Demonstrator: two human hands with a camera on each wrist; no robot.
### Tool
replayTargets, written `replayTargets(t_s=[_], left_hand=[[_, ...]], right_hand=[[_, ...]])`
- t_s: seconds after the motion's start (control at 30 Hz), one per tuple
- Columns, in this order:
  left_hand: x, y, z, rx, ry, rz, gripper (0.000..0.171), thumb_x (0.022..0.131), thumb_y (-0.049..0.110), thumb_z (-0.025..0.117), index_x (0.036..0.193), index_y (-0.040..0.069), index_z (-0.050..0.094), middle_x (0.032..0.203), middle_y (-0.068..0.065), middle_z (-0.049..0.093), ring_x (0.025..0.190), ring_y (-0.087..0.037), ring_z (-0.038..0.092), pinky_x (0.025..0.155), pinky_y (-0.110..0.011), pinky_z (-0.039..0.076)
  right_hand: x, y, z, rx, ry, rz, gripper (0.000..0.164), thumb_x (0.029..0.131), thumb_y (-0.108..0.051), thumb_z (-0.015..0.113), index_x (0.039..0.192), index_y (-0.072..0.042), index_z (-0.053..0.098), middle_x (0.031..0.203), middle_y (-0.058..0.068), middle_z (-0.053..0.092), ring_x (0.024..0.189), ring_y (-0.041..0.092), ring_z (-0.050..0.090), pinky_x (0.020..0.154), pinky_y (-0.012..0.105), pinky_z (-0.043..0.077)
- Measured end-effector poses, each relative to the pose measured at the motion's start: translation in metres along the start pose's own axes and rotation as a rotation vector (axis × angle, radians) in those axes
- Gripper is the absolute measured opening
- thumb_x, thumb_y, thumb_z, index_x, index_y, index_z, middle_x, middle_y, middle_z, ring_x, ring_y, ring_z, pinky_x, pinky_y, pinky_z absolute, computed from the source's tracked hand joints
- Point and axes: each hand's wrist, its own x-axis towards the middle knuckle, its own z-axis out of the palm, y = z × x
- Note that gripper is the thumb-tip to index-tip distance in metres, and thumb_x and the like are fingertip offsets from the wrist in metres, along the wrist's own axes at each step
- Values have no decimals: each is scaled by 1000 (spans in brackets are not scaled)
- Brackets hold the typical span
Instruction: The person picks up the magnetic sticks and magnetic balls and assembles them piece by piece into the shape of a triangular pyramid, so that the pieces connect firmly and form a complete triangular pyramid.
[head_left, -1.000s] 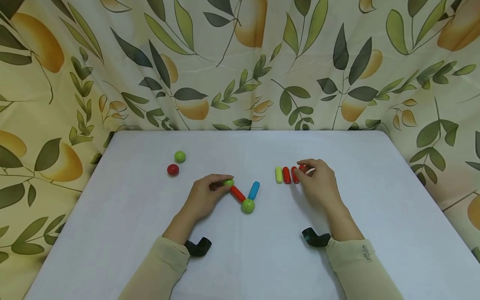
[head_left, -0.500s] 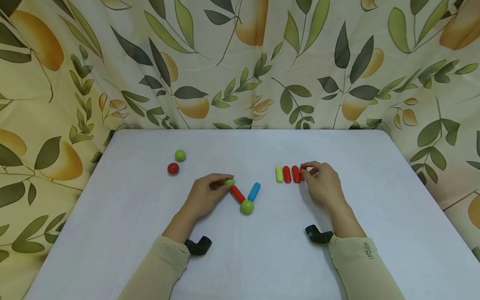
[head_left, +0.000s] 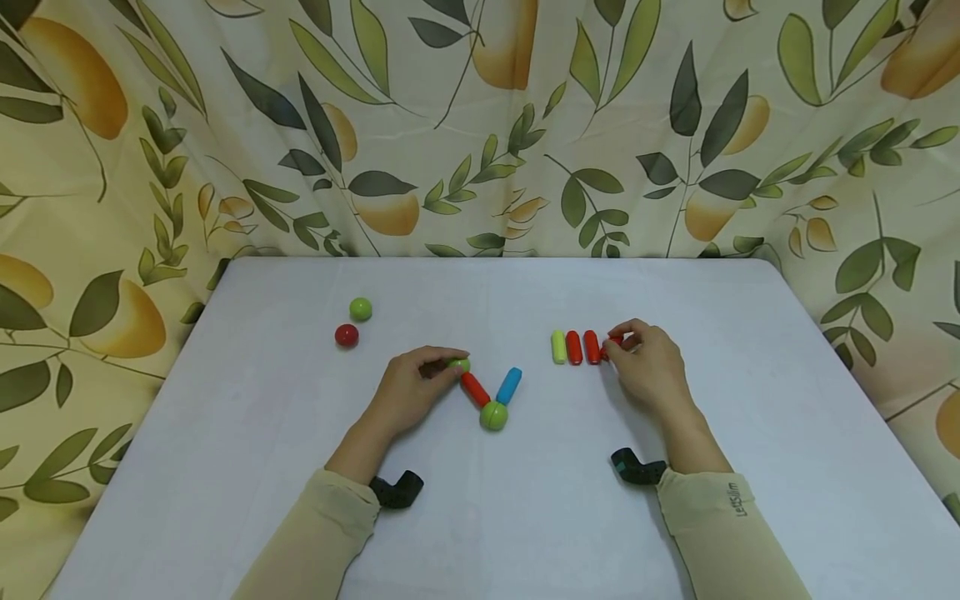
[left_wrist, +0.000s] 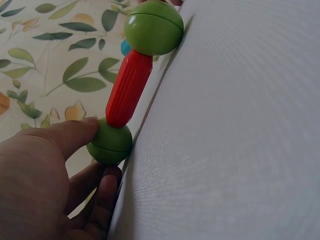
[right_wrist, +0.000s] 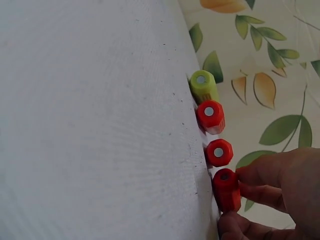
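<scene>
My left hand (head_left: 411, 392) pinches a green ball (left_wrist: 111, 142) between thumb and fingers. A red rod (left_wrist: 129, 90) joins that ball to a second green ball (head_left: 493, 416), from which a blue rod (head_left: 509, 386) points up and away, making a V on the table. On the right, my right hand (head_left: 647, 362) pinches a red rod (right_wrist: 227, 191) at the end of a row. That rod is partly covered by the fingers in the head view. Beside it lie two more red rods, the nearer one (right_wrist: 219, 152) and the farther one (right_wrist: 210, 116), then a yellow-green rod (head_left: 558, 347).
A loose green ball (head_left: 361, 309) and a red ball (head_left: 347, 336) lie at the back left of the white table (head_left: 480, 517). A fruit-and-leaf patterned cloth (head_left: 480, 125) hangs behind. Black wrist devices sit near both sleeves.
My right hand has shifted slightly right, taking the end red rod between its fingers; that rod now lies tilted and a little apart from the row. The left hand keeps its hold.
</scene>
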Motion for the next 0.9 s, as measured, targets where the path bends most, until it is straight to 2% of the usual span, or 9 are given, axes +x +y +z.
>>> replayTargets(t_s=[0.23, 0.4, 0.7, 0.9], left_hand=[[-1, 1, 1, 0, -14, -28, 22, 99, 32, 72, 120, 32, 77, 114, 9, 72, 100, -16, 62, 89, -37, 53], [0, 1, 1, -3, -17, -18, 21, 99, 32, 72, 120, 32, 77, 113, 8, 72, 99, -16, 62, 89, -37, 53], [0, 2, 0, 1, -38, -1, 22, 100, 32, 71, 121, 32, 77, 117, 10, 72, 101, -16, 62, 90, -37, 53], [-1, 1, 1, 21, -39, -11, 29, 100, 34, 70, 129, 34, 72, 117, 9, 72, 101, -15, 62, 90, -37, 53]], right_hand=[[-1, 2, 0, -15, -7, -2, 29, 97, -17, 55, 120, -9, 71, 108, 18, 61, 93, 31, 53, 71, 35, 38], [-2, 3, 0, -34, 8, -15, 27, 96, -17, 59, 119, -8, 70, 110, 21, 60, 94, 33, 54, 71, 35, 38], [-1, 2, -1, -18, 43, -25, 27, 97, -15, 57, 120, -9, 69, 110, 20, 62, 90, 33, 56, 69, 35, 38], [-3, -2, -2, 24, 60, -16, 26, 101, -18, 55, 121, -10, 69, 115, 20, 63, 98, 34, 60, 73, 36, 41]])
